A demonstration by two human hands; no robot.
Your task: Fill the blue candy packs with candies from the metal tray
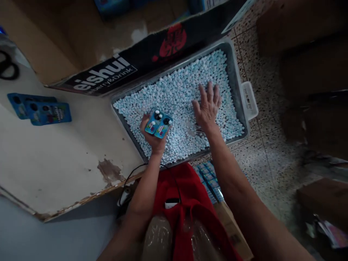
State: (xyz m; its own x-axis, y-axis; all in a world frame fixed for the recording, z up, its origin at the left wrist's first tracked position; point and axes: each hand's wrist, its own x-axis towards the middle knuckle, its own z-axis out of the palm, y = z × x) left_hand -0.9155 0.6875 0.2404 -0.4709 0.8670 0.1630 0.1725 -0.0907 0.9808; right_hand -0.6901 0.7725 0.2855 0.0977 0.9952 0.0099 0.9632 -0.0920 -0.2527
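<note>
**Gripping two blue packs (160, 127) above pale pellets (179, 90)**

Cradling them in the curled left hand (155, 142), with the right hand (208, 108) spread open, palm down, over the pellets filling a grey tray (237, 87). Alongside, a printed carton (144, 58).

black looped handles (15, 71) lie far left, cardboard boxes (323, 197) rightward on a speckled floor (268, 156).

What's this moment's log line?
left hand: holding two blue printed packs | right hand: palm-down over pale blue-white pellets | pellets: in grey rectangular tray
</note>
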